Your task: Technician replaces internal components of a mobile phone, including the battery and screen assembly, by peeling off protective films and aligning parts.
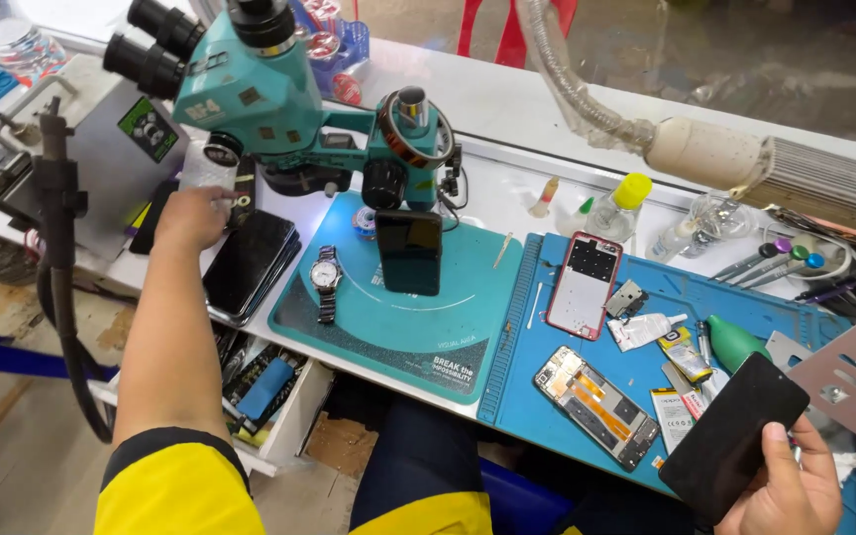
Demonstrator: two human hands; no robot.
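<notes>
- Right hand is clamped on a black phone screen.
- Left hand closes on a clear bottle by the microscope.
- Judged step: fetching supplies; next calls for a steady lift.

Bright, even daylight fills the scene, strongest at the far side; the white bench top there is nearly washed out; shadows are soft and short; the black phone screen at near right carries a dull sheen; glare sits on the clear bottles at far right; focus is sharp centrally; wide-angle bending stretches the edges, and the near sleeve is slightly soft.
</notes>
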